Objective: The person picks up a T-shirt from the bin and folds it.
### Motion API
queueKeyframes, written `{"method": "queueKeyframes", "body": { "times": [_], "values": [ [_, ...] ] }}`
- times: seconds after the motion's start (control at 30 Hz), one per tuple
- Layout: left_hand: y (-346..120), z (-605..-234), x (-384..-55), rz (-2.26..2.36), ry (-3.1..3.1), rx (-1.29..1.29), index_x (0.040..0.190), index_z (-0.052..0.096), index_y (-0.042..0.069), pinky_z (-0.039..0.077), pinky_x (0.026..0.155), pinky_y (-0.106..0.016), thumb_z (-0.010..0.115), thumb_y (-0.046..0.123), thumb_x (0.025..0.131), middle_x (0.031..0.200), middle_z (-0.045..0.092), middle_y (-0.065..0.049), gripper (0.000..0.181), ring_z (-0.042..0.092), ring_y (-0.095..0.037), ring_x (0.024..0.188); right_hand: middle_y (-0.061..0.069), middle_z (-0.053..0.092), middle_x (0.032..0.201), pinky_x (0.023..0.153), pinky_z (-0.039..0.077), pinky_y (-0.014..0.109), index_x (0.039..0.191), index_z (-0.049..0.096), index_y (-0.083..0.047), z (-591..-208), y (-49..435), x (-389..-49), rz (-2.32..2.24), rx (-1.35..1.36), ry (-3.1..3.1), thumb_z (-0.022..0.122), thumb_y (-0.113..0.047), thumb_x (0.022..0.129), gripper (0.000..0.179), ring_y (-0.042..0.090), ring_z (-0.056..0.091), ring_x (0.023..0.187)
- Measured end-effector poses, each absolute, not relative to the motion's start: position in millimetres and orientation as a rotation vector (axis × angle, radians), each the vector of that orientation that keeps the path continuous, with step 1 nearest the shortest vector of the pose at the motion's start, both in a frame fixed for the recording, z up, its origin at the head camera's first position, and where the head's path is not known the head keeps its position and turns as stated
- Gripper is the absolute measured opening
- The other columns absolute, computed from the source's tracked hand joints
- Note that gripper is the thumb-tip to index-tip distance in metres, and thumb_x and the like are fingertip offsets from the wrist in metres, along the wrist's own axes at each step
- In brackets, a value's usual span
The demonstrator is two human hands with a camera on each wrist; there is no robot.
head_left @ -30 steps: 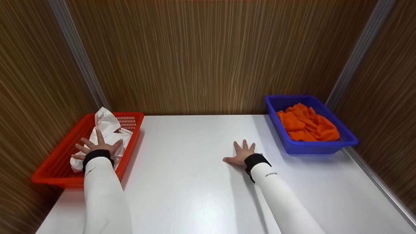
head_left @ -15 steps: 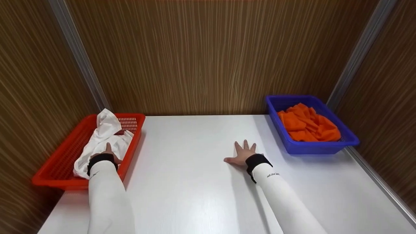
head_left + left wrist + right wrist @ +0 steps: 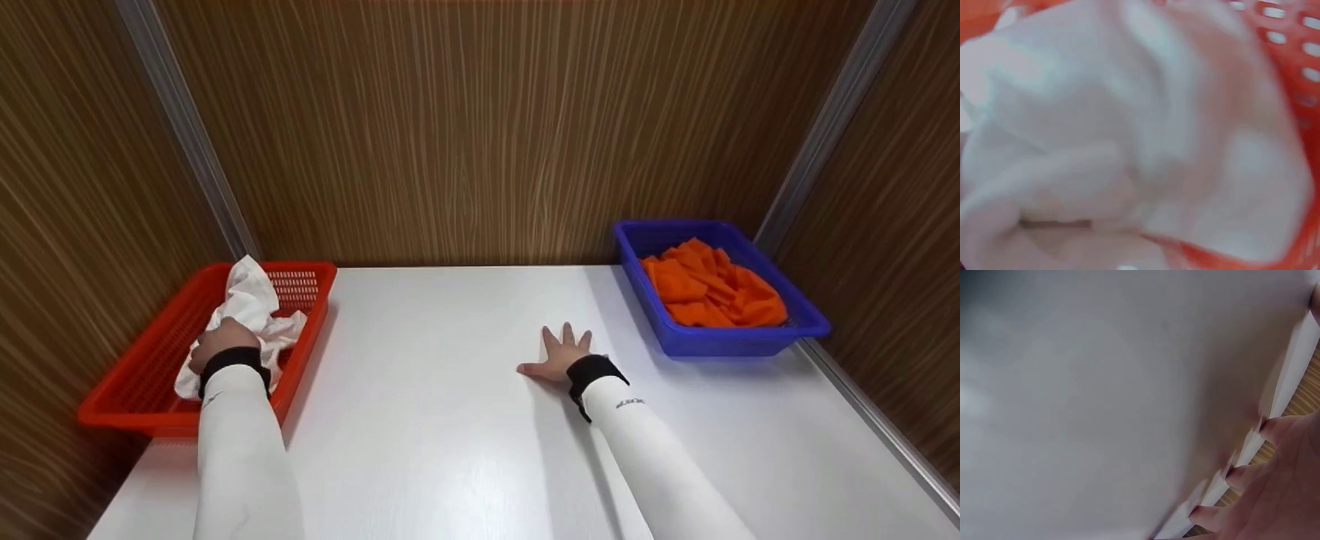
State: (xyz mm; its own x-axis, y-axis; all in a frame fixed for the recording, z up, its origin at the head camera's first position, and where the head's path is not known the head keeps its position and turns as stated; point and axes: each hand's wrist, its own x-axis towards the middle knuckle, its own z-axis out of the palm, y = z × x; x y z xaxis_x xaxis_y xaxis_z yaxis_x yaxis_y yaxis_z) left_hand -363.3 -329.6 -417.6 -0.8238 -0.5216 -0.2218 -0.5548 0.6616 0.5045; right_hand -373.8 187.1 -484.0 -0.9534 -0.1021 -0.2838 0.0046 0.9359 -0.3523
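Inside the red basket [image 3: 112,417] on the left, my left hand [image 3: 223,343] grips a crumpled white cloth [image 3: 251,297] with its fingers curled down into the fabric. Its fingertips are hidden from the head view. In the left wrist view the cloth [image 3: 1084,101] fills most of the picture, blurred and folded, with the perforated basket wall [image 3: 1292,56] behind. My right hand [image 3: 559,360] rests on the white table with fingers spread, holding nothing. The right wrist view shows that hand [image 3: 1280,478] with its fingertips against the white surface.
A blue basket [image 3: 742,343] with a crumpled orange cloth [image 3: 709,289] stands at the back right of the white table [image 3: 420,375]. Wood-grain panels [image 3: 450,135] enclose the back and both sides.
My left hand was spread over the white cloth, then dipped into it, and now its curled fingers hold it. The cloth has bunched and lifted slightly. My right hand stays put.
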Motion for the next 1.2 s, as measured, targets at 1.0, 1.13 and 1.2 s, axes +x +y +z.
{"method": "queueKeyframes", "body": {
  "times": [1.0, 1.13, 1.2],
  "values": [
    [-200, -266, -394, 2.492, 3.318, -0.108, 0.126, 0.054, -0.009, 0.046, 0.108, -0.04, 0.055, 0.003, 0.097, 0.128, 0.059, -0.027, 0.031, 0.056, -0.035, 0.123, 0.037, -0.002, 0.172, 0.117, 0.013, 0.087, 0.169, 0.016, -0.007, -494, 182, -384, -0.496, -0.121, 2.812, 0.062, -0.068, 0.094, 0.107, 0.07, -0.008, 0.153],
    [-179, -274, -390, 2.578, 3.203, 0.026, 0.125, 0.054, -0.008, 0.046, 0.108, -0.038, 0.054, 0.003, 0.098, 0.127, 0.059, -0.026, 0.03, 0.056, -0.032, 0.121, 0.035, -0.002, 0.173, 0.113, 0.015, 0.09, 0.169, 0.017, -0.01, -499, 180, -389, -0.5, -0.109, 2.806, 0.064, -0.07, 0.092, 0.109, 0.069, -0.008, 0.154],
    [-168, -283, -389, 2.59, 3.155, 0.05, 0.126, 0.054, -0.007, 0.045, 0.108, -0.038, 0.053, 0.004, 0.099, 0.127, 0.059, -0.025, 0.03, 0.056, -0.031, 0.121, 0.032, -0.003, 0.174, 0.112, 0.015, 0.09, 0.17, 0.016, -0.013, -502, 181, -394, -0.49, -0.098, 2.806, 0.063, -0.073, 0.09, 0.11, 0.067, -0.009, 0.155]
  ]
}}
